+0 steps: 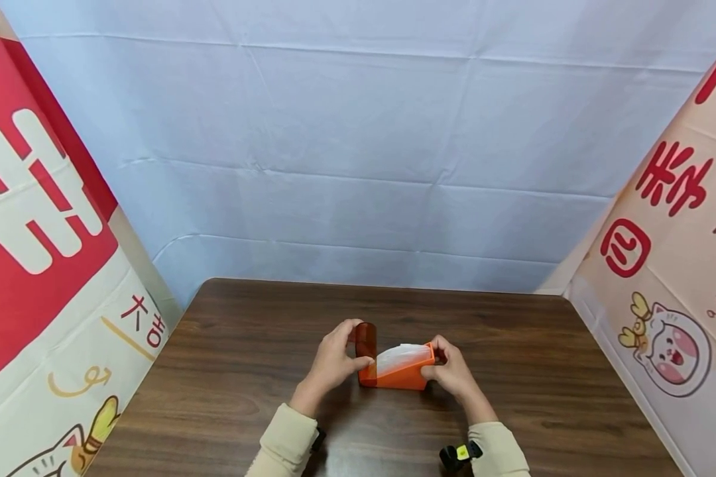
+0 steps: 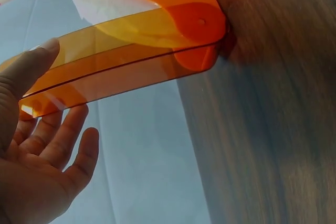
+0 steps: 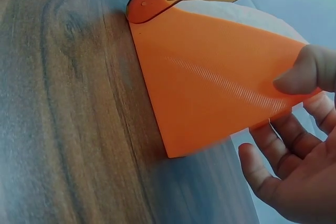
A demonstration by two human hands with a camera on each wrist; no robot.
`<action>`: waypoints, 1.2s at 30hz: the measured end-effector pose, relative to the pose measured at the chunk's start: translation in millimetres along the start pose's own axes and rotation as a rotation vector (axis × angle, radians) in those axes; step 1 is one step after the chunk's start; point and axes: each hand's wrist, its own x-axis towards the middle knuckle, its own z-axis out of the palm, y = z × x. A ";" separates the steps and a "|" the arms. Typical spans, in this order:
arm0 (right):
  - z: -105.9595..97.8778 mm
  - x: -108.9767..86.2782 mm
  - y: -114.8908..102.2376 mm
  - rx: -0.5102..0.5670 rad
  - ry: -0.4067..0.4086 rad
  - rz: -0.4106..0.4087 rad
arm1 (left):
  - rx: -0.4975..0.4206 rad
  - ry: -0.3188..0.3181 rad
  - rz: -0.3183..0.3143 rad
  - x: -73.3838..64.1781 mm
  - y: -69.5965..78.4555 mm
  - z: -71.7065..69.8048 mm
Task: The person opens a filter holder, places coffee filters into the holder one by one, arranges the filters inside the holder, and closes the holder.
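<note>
An orange box (image 1: pixel 404 379) with a hinged, see-through amber lid (image 1: pixel 366 341) stands on the table, a stack of thin white sheets (image 1: pixel 401 356) inside it. The lid is swung up at the box's left end. My left hand (image 1: pixel 331 361) holds the lid near its free end, thumb on one side and fingers on the other, as the left wrist view shows on the lid (image 2: pixel 121 72). At the opposite end my right hand (image 1: pixel 453 372) grips the box. In the right wrist view the thumb presses its flat side wall (image 3: pixel 210 87) and the fingers lie at the far edge.
The dark wooden table (image 1: pixel 262 318) extends around the box. Behind it hangs a pale blue cloth (image 1: pixel 334 132). Printed cloths with red characters and cartoon cats flank the table, one on the left (image 1: pixel 48 265) and one on the right (image 1: pixel 662 265).
</note>
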 end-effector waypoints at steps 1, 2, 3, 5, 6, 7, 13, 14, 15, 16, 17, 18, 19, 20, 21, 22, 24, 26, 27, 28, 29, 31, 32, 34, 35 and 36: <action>-0.2 1.3 5.1 0.004 0.005 -0.004 | -0.003 -0.002 0.002 0.3 0.7 0.9; -0.4 2.8 10.1 0.008 0.014 -0.007 | -0.004 -0.004 0.005 0.7 1.1 2.2; -0.2 4.3 14.9 0.009 0.024 -0.007 | -0.005 -0.006 0.008 0.9 1.5 3.4; 0.5 5.5 20.4 0.003 0.043 -0.022 | -0.017 -0.015 0.013 1.0 2.5 6.1; 1.2 5.4 21.3 0.002 0.046 -0.035 | -0.016 -0.021 0.016 1.1 2.8 7.7; 1.9 5.3 21.7 0.006 0.050 -0.049 | -0.018 -0.027 0.019 1.1 3.0 9.5; 4.6 5.1 18.7 0.013 0.060 -0.062 | -0.010 -0.065 0.033 0.6 5.7 21.4; 4.7 5.2 18.0 0.013 0.062 -0.057 | -0.010 -0.068 0.037 0.8 6.5 23.1; 4.8 5.2 17.5 0.014 0.062 -0.053 | -0.012 -0.071 0.040 1.0 7.2 24.7; 4.9 5.2 17.1 0.014 0.061 -0.051 | -0.014 -0.074 0.042 1.3 7.8 26.2; 4.9 5.1 16.7 0.014 0.060 -0.050 | -0.015 -0.076 0.043 1.8 8.3 27.4; 5.0 5.0 16.4 0.014 0.060 -0.051 | -0.015 -0.075 0.047 2.3 8.2 28.8; 5.1 4.8 16.3 0.014 0.058 -0.054 | -0.014 -0.075 0.048 2.7 8.5 29.8; 5.3 4.6 16.3 0.011 0.058 -0.058 | -0.014 -0.076 0.050 3.2 8.7 30.8; 5.5 4.6 16.5 0.009 0.058 -0.061 | -0.013 -0.078 0.053 3.6 8.7 31.7; 5.8 4.8 17.1 0.006 0.061 -0.065 | -0.012 -0.080 0.058 4.0 8.9 32.5; 6.6 5.2 18.3 0.006 0.072 -0.074 | -0.010 -0.084 0.068 4.7 9.1 33.9; 7.5 5.6 19.8 0.009 0.082 -0.079 | -0.006 -0.087 0.074 5.2 10.1 34.6; 7.9 5.8 20.1 0.014 0.085 -0.080 | -0.005 -0.087 0.075 5.4 10.3 35.0; 8.3 5.6 19.9 0.016 0.090 -0.082 | -0.003 -0.088 0.075 5.6 10.5 35.3; 8.6 5.2 19.1 0.016 0.093 -0.081 | -0.001 -0.088 0.076 5.8 10.9 35.5; 8.9 4.0 15.8 0.015 0.094 -0.077 | 0.007 -0.090 0.076 6.1 11.5 36.2; 9.0 2.4 11.6 0.015 0.092 -0.083 | 0.014 -0.091 0.078 6.2 11.7 36.6; 9.3 -0.7 2.6 0.007 0.089 -0.087 | 0.032 -0.093 0.086 6.9 12.4 37.5; 9.3 -2.1 -1.8 0.004 0.085 -0.085 | 0.044 -0.094 0.091 7.2 12.7 38.1; 9.3 -3.4 -5.8 0.001 0.081 -0.083 | 0.055 -0.099 0.093 7.6 13.0 38.7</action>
